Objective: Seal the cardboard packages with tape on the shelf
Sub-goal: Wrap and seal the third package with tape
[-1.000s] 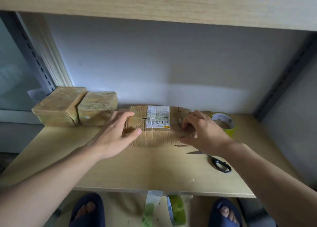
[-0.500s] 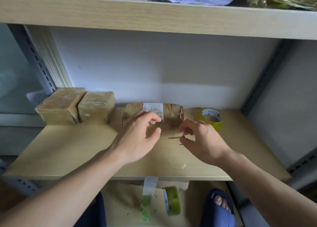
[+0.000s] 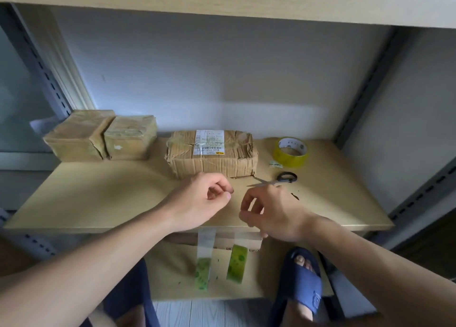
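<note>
Corrugated brown cardboard package with a white label [image 3: 212,156] at the back middle of the pale wooden shelf [image 3: 98,198], well apart from both hands, crumpled and split along the top.

Left hand [image 3: 207,201] hovering near the shelf's front, fingers curled, thumb against forefinger; cannot tell whether anything clear is pinched there. Right hand [image 3: 271,213] at the front edge, fingers curled, apparently pinching the top of a clear tape strip with a green end [image 3: 238,262] that hangs below the edge; a second such strip [image 3: 206,252] hanging beside it.

Risks, as judged from here:
- Folding of the limp strip onto itself or onto the fingers while being peeled and carried, ruining the adhesive.
- Poor bond on ridged, creased cardboard unless pressed flat.
- Snagging on the grey scissors with black handles [image 3: 274,181], blades open, just beyond the right hand.
- Sliding of the package under one-handed pressing.

Yellow tape roll [image 3: 291,151] at the right; two taped cardboard packages [image 3: 103,138] at the left.
</note>
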A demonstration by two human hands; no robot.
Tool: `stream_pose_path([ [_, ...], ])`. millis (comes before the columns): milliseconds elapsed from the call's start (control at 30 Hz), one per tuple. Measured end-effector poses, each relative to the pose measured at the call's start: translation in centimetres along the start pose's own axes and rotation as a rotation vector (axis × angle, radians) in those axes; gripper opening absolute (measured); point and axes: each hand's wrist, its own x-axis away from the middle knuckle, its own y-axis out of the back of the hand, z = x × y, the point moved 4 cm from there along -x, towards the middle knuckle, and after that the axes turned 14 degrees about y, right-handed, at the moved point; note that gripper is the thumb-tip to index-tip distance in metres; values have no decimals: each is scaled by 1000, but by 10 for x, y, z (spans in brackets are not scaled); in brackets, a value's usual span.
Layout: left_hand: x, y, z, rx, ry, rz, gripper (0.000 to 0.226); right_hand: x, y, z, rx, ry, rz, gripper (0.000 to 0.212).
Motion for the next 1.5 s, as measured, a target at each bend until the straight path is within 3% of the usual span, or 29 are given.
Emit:
stream_pose_path([
  [133,7,-5,10,-17,57,-3,15,10,-2,1,31,-93,64,16],
  [267,9,-20,6,-196,-50,-87,9,12,0,-4,92,-121,96,20],
  [367,1,-41,6,-353,-64,-17,45,14,0,-14,124,-199,214,16],
  [433,-5,-54,10,-422,-18,0,56,16,-2,-20,147,-217,323,11],
  [733,-11,-61,-8,-424,-105,-102,10,21,-1,-32,106,-201,411,21],
  [933,-8,-65,-11,-342,-101,-94,11,20,1,-41,97,-185,395,21],
  [1100,-10,-74,-8,-449,-121,-19,46,21,1,-41,69,-173,388,21],
  [1333,-11,-73,-8,-419,-177,-65,5,22,0,-45,90,-162,363,19],
  [1500,-12,-75,-1,-413,-191,-109,17,21,-1,-46,114,-145,354,20],
])
